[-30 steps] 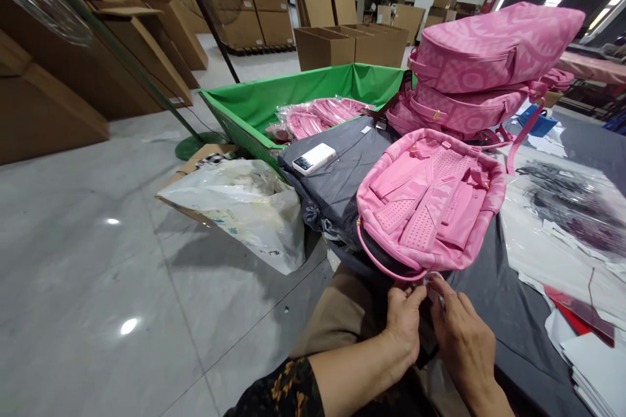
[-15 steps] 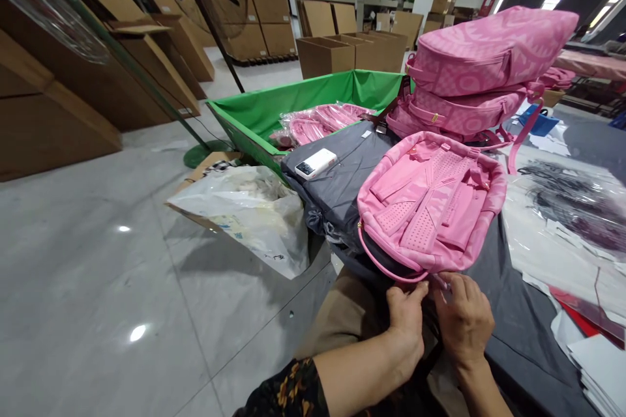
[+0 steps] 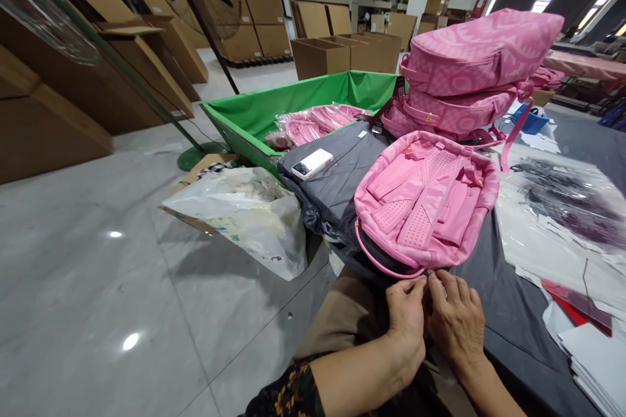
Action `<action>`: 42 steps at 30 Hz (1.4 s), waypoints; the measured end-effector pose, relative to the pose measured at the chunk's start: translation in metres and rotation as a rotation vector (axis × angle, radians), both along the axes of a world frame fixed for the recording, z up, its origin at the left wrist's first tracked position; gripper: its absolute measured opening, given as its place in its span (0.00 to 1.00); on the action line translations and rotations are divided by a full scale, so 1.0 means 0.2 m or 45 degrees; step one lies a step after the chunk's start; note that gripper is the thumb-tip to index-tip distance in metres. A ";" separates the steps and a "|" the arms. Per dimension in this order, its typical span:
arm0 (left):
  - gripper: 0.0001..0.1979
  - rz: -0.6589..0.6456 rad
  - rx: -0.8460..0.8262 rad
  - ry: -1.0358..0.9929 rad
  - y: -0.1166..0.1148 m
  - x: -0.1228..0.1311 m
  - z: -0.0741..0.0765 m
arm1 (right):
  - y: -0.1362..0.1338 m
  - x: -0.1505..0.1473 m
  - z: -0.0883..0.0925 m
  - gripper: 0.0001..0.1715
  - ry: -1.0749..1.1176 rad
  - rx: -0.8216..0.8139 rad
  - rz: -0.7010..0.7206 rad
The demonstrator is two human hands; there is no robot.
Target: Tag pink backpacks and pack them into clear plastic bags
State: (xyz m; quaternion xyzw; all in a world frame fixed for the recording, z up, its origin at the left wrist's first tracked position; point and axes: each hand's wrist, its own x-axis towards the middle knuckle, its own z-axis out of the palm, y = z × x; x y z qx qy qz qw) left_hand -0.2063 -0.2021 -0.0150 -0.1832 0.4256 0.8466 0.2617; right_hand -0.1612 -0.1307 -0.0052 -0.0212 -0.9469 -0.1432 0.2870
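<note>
Green fabric lines a bin [image 3: 303,92] at left from where I watch remotely, and then a white device [image 3: 313,163] lies on the grey cover [image 3: 345,172]. Next, I see the left hand [image 3: 405,309] and the right hand [image 3: 458,320], fingers bent in at the near edge of a pink backpack [image 3: 425,199] lying straps-up on that cover; I cannot tell what they grip, and white sheets [image 3: 599,358] lie farther right

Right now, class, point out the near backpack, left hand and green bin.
Near backpack [image 3: 426,202], head view: strapped side.
Left hand [image 3: 407,314], head view: middle of hand.
Green bin [image 3: 293,98], head view: inner wall.
</note>
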 end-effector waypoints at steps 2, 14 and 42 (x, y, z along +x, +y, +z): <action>0.14 -0.026 -0.012 0.015 0.00 0.00 0.00 | 0.00 -0.01 0.00 0.10 0.002 -0.004 -0.006; 0.14 0.024 0.009 0.083 -0.03 0.03 0.04 | 0.03 -0.02 0.00 0.09 0.136 -0.012 0.034; 0.28 -0.372 0.508 0.022 0.01 0.00 -0.10 | 0.17 -0.05 0.06 0.25 -0.125 -1.770 -0.159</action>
